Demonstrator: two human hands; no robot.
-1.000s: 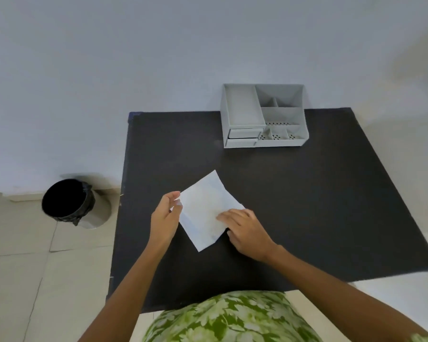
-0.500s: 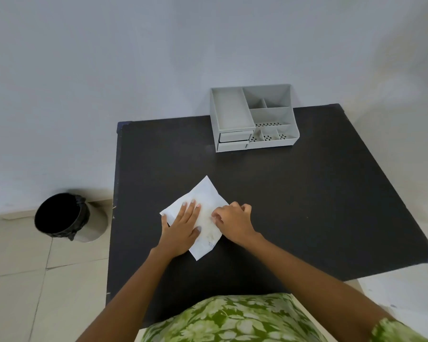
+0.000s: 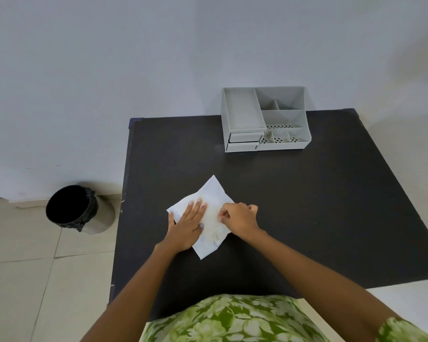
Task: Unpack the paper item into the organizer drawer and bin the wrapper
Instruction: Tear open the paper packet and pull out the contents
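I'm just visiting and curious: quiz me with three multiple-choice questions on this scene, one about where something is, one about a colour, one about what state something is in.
1. Where is the waste bin?
A. on the table
B. on the floor, left of the table
C. inside the organizer

2. What colour is the table top?
A. white
B. green
C. black

3. How does the left hand meet the white paper packet?
A. pressed flat on it, fingers spread
B. lifting it in the air
C. not touching it

Answers:
1 B: the bin stands on the floor tiles beside the table's left edge.
2 C: the surface is dark black under the grey organizer.
3 A: the palm lies on the packet, which rests on the table, while the right hand pinches its right edge.
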